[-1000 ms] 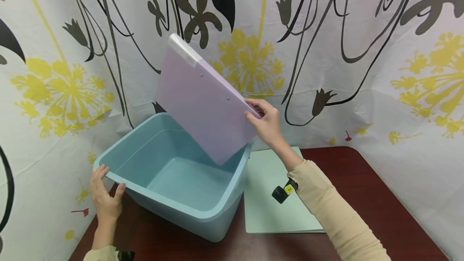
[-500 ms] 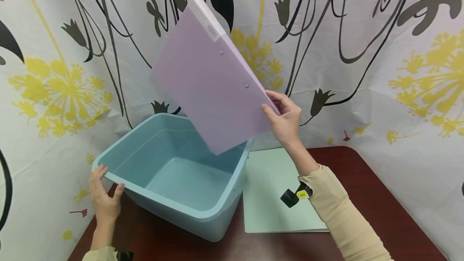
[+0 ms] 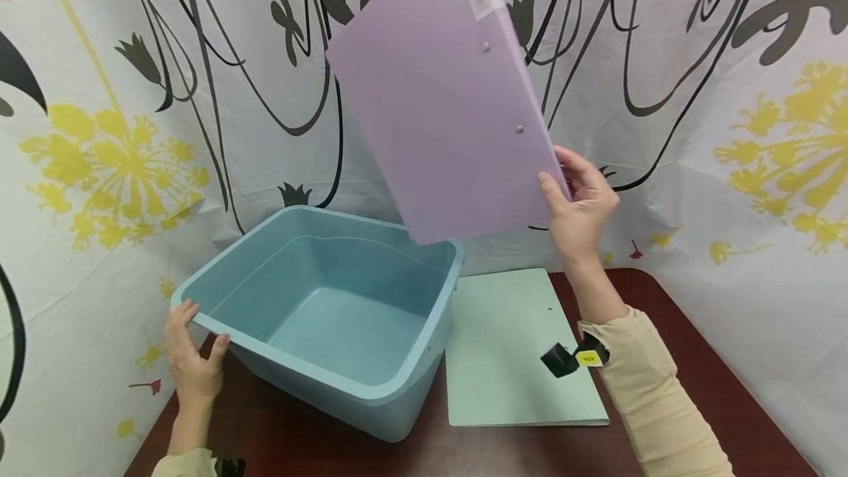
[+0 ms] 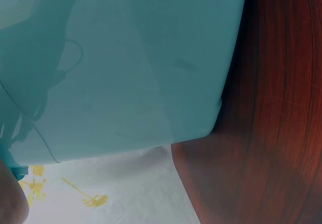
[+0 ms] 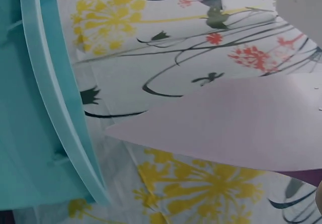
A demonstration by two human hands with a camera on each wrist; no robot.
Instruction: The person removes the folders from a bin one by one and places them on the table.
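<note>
My right hand (image 3: 583, 201) pinches a lilac file folder (image 3: 440, 94) by its spine edge, near one end. The folder has a white label strip and two rivets along the spine. It hangs tilted in the air, its lowest corner close to the back right rim of a light blue plastic bin (image 3: 429, 341). In the right wrist view, the folder (image 5: 226, 126) extends towards the bin's rim (image 5: 55, 93). My left hand (image 3: 192, 359) grips the bin's front left rim, fingers over the edge and thumb against it. The bin's visible inside holds nothing.
A pale green folder (image 3: 510, 359) lies flat on the dark red-brown table (image 3: 662, 359), right of the bin. Behind stands a white floral-patterned sheet (image 3: 662, 190). A black curved cord (image 3: 15, 344) shows at the far left edge.
My right hand has lifted the lilac folder up and to the right, out over the bin's back right rim, turning it more upright. The left hand and bin have stayed put.
</note>
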